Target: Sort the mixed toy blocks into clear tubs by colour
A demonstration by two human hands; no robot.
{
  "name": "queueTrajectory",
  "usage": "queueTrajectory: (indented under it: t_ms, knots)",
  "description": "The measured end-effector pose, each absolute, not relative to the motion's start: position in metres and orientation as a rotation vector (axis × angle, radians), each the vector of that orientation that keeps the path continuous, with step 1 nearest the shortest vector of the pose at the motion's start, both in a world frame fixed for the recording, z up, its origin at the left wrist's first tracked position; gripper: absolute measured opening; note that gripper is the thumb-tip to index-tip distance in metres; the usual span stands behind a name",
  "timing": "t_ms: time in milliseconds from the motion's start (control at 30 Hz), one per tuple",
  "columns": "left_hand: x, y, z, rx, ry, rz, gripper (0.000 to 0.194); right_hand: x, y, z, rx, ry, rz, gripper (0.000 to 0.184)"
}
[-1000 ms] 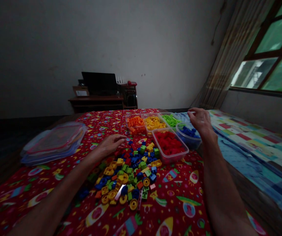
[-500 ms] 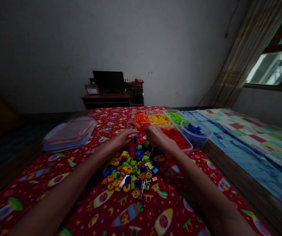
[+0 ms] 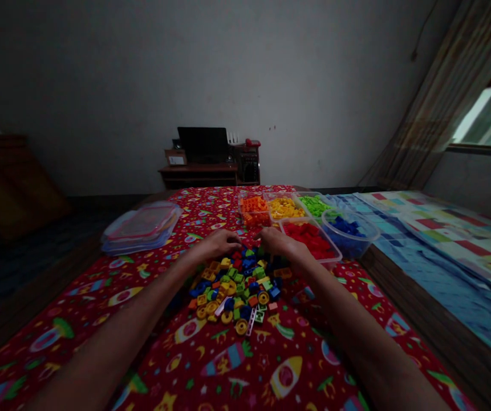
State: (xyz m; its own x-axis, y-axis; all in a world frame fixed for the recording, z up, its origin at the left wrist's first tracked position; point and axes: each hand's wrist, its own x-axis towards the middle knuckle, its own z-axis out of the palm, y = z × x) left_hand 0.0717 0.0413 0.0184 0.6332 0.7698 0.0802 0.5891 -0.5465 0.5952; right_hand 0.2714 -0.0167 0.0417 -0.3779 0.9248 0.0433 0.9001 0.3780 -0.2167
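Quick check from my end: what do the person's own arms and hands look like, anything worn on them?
The left hand and right hand are ungloved. The left forearm and right forearm are bare, with no sleeve, watch or bracelet showing. It is too dim to rule out rings.

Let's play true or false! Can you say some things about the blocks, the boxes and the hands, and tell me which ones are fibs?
1. The left hand and right hand are at the far side of the mixed pile of blocks. True.
2. The blue blocks share a box with the red ones. False: the blue blocks have their own round tub.
3. The stack of lids lies left of the pile. True.
4. Every block in the pile is green. False: yellow, blue and red ones are there too.
5. The orange blocks are next to the yellow blocks. True.
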Motion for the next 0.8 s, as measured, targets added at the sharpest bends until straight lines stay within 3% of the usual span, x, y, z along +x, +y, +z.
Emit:
queueTrajectory:
  t_ms: [133, 367, 600, 800]
  knots:
    - [0.083, 0.031, 0.022, 2.339, 1.109, 0.431, 0.018, 0.277, -0.019, 0.045, -1.66, -2.454, 0.365, 0.045]
    - [0.097, 0.035, 0.027, 2.429, 1.125, 0.36, 0.017, 0.273, -0.019, 0.038, -1.673, -2.526, 0.214, 0.037]
    - [0.091, 0.04, 0.016, 2.357, 1.121, 0.455, 0.003, 0.277, -0.022, 0.036, -1.675, -2.334, 0.211, 0.036]
    - [0.076, 0.046, 0.009, 2.178, 1.092, 0.658, 0.026, 0.276, -0.027, 0.034, -1.65, -2.391, 0.115, 0.038]
